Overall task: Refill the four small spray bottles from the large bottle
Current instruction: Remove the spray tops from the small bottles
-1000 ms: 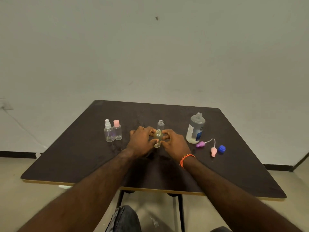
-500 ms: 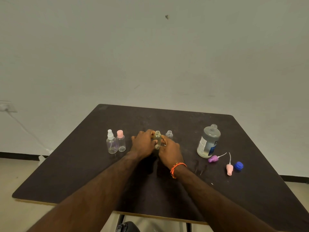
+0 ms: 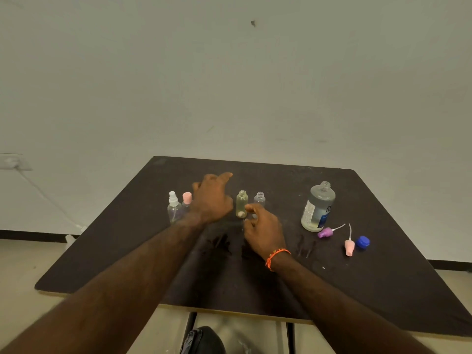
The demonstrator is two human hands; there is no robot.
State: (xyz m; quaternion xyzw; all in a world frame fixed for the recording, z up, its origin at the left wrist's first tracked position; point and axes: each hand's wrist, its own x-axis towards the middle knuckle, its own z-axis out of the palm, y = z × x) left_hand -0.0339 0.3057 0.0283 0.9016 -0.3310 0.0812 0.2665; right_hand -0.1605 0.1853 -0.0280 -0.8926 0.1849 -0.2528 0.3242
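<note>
Both hands have let go of the small yellowish bottle (image 3: 242, 206) they were cupping half a second ago. It now stands upright and uncapped on the dark bench (image 3: 357, 290), between the two hands. The left hand (image 3: 210, 200) has lifted away, fingers loose and spread, holding nothing, and hovers in front of two capped spray bottles, a clear one with a white sprayer (image 3: 174, 208) and one with a pink cap (image 3: 186, 200) partly hidden behind it. The right hand (image 3: 263, 228) sits just beside the yellowish bottle, its fingers curled; whether they pinch something small cannot be told. Just beyond the right hand stands a second open clear bottle (image 3: 259, 199). Well to the right of that hand stands the large bottle (image 3: 318, 206), translucent grey plastic with a blue and white label, cap off, liquid low in its base. Near it lie a purple sprayer head (image 3: 325, 232) and a pink sprayer head (image 3: 349, 246), each with a thin dip tube, and a round blue cap (image 3: 362, 242). The release suggests this bottle is settled and filling or recapping comes next. The bench is matt, scuffed, with wet-looking smears near the hands.
</note>
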